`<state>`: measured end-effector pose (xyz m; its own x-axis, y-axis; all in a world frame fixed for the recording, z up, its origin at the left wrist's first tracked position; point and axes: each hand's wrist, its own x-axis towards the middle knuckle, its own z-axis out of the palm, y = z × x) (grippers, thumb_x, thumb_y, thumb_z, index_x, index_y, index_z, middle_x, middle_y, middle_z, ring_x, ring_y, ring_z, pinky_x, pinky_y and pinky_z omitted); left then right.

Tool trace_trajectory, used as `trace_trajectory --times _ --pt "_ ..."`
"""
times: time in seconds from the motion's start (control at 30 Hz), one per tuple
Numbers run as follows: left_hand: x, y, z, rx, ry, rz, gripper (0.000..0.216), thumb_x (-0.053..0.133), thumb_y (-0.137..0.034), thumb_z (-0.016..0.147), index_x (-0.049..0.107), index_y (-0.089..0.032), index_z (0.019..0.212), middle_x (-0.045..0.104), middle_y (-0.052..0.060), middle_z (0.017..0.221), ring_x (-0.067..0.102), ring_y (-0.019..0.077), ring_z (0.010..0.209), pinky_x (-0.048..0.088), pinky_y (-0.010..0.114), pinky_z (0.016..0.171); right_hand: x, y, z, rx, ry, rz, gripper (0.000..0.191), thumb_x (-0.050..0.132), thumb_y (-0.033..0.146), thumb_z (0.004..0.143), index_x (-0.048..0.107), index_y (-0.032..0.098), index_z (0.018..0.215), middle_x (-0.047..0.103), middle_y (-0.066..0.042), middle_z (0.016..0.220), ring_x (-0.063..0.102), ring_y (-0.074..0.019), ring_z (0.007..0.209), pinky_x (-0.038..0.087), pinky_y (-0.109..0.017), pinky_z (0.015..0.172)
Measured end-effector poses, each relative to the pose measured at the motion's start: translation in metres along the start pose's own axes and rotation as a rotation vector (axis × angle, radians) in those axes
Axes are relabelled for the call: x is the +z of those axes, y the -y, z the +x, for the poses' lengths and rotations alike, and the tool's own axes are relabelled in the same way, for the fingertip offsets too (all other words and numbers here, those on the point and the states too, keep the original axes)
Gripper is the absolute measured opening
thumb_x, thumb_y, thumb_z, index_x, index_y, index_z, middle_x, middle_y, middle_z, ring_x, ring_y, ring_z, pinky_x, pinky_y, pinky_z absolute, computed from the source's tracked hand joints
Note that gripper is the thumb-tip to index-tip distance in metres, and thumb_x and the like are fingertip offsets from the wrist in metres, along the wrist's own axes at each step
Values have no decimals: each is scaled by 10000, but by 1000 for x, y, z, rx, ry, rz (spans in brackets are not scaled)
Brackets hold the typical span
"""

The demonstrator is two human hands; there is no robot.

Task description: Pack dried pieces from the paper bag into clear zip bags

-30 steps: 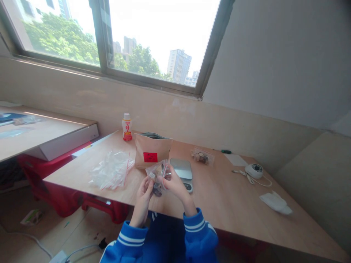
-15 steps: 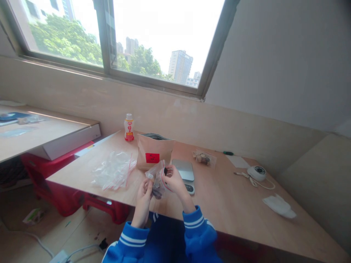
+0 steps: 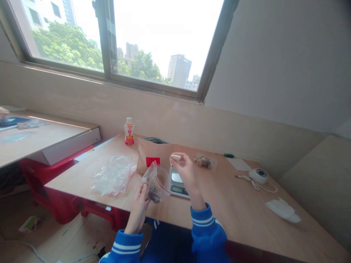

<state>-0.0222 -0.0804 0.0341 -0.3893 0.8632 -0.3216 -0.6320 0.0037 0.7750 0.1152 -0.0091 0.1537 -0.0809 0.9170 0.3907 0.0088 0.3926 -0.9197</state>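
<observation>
My left hand [image 3: 139, 204] holds a small clear zip bag [image 3: 156, 182] with a red seal strip and dark pieces inside, just over the near table edge. My right hand [image 3: 186, 171] is raised above the silver kitchen scale [image 3: 177, 182] and pinches a small pale piece [image 3: 175, 157] between its fingertips. Behind the hands stands a brown paper pouch [image 3: 153, 155] with a red label, its top open.
On the wooden table [image 3: 233, 204] lie a pile of empty zip bags [image 3: 113, 174], a small filled bag [image 3: 204, 160], a drink bottle [image 3: 128, 130], a green pen [image 3: 227, 155], a paper slip [image 3: 238, 164], a white round device with cable [image 3: 259, 175] and a tissue [image 3: 282, 210]. A second table [image 3: 46, 133] stands left.
My right hand has come out of the zip bag and risen with a pale piece pinched in its fingers. The left hand still holds the bag, now lower.
</observation>
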Motion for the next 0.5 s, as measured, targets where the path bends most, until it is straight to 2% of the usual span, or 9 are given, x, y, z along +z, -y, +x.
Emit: trace_trajectory --times 0.1,0.17,0.27,0.37,0.43,0.5 --pt "-3 -4 2 -21 -36 7 544 722 -390 714 566 -235 1211 680 69 1084 655 162 932 499 241 763 14 21 30 -145 -28 63 248 685 337 752 647 185 944 688 -43 955 645 -172 874 508 -309 823" --pt "-4 -9 0 -12 -13 20 561 733 -371 701 566 -240 1220 681 68 1086 659 165 920 501 242 748 28 29 50 -237 -46 88 231 687 319 751 643 187 935 688 -34 938 648 -169 866 517 -302 814" --pt "-5 -15 -3 5 35 28 555 742 -345 687 576 -241 1206 681 64 1101 660 167 929 503 233 736 47 28 68 -320 -51 -19 176 656 289 776 652 194 925 685 -39 938 646 -182 892 514 -318 837" --pt "-5 -19 -6 11 29 30 553 768 -323 651 590 -231 1167 686 55 1086 663 157 913 501 215 717 55 18 69 -336 -4 -201 147 629 241 787 683 210 921 656 -74 1081 594 -223 1074 450 -377 968" --pt "-4 -19 -6 13 8 28 572 785 -313 625 592 -217 1155 684 57 1083 665 157 898 500 211 694 53 12 62 -345 -5 -265 195 616 226 793 688 219 974 585 -89 1232 511 -242 1207 380 -410 1049" --pt "-3 -19 -7 15 -11 16 598 792 -301 610 586 -214 1164 681 61 1088 666 164 899 500 216 681 46 10 53 -356 -27 -276 225 581 230 818 681 221 1019 537 -94 1285 473 -240 1247 355 -420 1072"
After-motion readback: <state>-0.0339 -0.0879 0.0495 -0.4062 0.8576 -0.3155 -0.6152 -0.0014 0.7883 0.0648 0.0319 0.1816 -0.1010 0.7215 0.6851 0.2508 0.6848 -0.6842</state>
